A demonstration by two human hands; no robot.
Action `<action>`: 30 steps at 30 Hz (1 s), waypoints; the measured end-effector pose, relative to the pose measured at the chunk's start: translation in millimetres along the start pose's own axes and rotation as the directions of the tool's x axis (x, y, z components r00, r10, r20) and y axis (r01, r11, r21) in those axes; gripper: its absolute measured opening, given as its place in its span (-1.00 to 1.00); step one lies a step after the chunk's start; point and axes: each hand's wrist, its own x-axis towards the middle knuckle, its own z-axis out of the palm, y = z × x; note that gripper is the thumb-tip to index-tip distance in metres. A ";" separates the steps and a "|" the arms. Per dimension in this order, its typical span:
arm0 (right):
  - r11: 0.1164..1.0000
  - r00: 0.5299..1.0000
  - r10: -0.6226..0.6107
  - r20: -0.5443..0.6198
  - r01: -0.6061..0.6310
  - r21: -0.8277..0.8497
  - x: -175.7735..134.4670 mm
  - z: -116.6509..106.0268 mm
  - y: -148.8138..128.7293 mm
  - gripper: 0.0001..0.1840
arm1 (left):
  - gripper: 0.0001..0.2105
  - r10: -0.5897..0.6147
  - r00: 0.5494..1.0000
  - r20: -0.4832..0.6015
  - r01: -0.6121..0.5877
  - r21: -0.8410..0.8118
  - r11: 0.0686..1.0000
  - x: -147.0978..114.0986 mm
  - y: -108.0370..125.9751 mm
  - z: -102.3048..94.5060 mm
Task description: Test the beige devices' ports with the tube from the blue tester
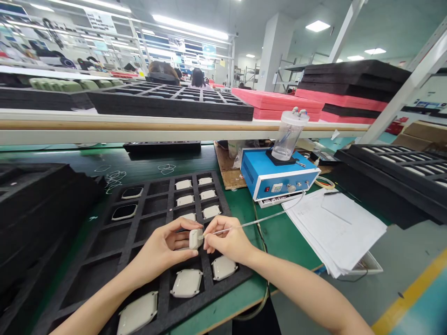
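Note:
My left hand (159,251) holds a cream smartwatch case (196,239) on edge between thumb and fingers, above a black foam tray (139,229). Pinched in my right hand (228,241) is the end of a thin transparent tube (270,216), its tip right against the case; whether they touch I cannot tell. The tube runs back to a blue control box (275,172) with a lidded transparent canister (288,135) on top. More cream cases, among them one near my right wrist (224,267), lie in tray compartments. Two at the far left show dark screens, one being this watch (125,212).
Stacked black foam trays (38,200) stand at left, more trays (401,170) at right. White papers (335,228) lie beside the blue box. Loose thin rings (115,179) lie behind the tray. A shelf (139,135) with black trays and pink foam (275,102) crosses above the bench.

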 end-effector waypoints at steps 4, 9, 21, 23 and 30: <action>1.000 1.000 -0.007 0.002 0.007 -0.006 0.4 -0.4 1.1 -0.93 | -0.69 -0.009 1.000 -0.002 0.009 0.011 1.000 -0.3 0.4 -0.2; 1.000 1.000 -0.007 0.004 0.007 -0.009 0.0 -0.5 1.4 -0.93 | -0.69 -0.007 1.000 0.000 0.007 0.009 1.000 0.6 -0.6 -0.9; 1.000 1.000 0.017 -0.021 -0.017 0.009 -0.3 1.9 -3.4 -0.95 | -0.69 -0.004 1.000 0.020 0.004 -0.011 1.000 0.8 -1.8 -1.1; 1.000 1.000 0.019 -0.025 -0.018 0.007 -0.3 2.1 -3.6 -0.95 | -0.68 0.000 1.000 0.026 0.001 -0.011 1.000 0.9 -2.6 -1.3; 1.000 1.000 0.003 -0.015 -0.003 0.005 -1.0 1.3 -2.1 -0.95 | -0.68 0.001 1.000 0.023 -0.002 0.002 1.000 -0.5 -3.1 -3.2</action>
